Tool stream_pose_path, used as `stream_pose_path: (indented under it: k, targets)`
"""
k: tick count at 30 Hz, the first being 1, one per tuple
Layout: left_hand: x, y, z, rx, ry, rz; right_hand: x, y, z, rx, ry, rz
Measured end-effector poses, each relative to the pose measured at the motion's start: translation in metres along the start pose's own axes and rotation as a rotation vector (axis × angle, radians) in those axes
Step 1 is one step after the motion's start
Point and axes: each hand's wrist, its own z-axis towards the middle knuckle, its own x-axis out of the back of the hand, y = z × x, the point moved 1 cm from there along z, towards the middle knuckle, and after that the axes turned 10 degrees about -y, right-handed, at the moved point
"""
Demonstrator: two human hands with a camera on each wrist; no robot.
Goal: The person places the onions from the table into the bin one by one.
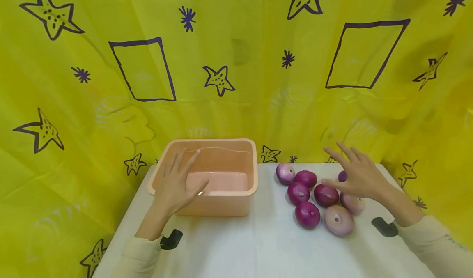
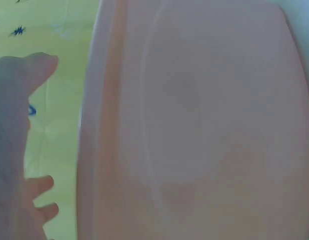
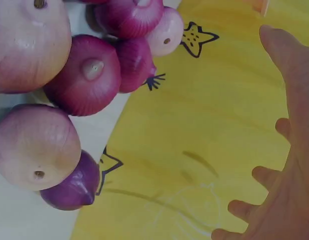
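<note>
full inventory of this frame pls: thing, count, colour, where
tub: 1, peach-pink plastic, left half of the table, nothing visible inside
onions: 7 visible, purple-red, a few paler pink, clustered on the right half of the table; one mostly hidden behind the right hand
table: 1, white top, centre
backdrop cloth: 1, yellow with dark purple stars and rectangles, behind and to both sides of the table
black wrist mounts: 2, one at each wrist
sleeves: 2, cream, bottom corners
left hand: fingers spread, over the tub's near left side, holding nothing
right hand: fingers spread, above the onions, holding nothing
</note>
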Motion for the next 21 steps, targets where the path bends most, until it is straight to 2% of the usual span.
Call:
stream_pose_path:
  k: [6, 9, 12, 16, 21]
  targets:
    - [-0.004, -0.027, -0.017, -0.081, 0.241, -0.064, -0.007, 0.024, 0.001, 0.072, 0.032, 0.102]
    - [-0.007, -0.042, -0.028, -0.093, 0.323, -0.096, -0.014, 0.04, 0.0, 0.098, 0.044, 0.169]
    - [-0.009, -0.053, -0.039, -0.029, 0.33, -0.152, -0.021, 0.057, -0.004, 0.098, 0.043, 0.211]
    - [-0.014, -0.062, -0.05, 0.086, 0.282, -0.265, -0.032, 0.077, -0.01, 0.074, 0.032, 0.235]
    - [-0.021, -0.07, -0.058, 0.164, 0.24, -0.405, -0.048, 0.096, -0.01, 0.033, 0.001, 0.303]
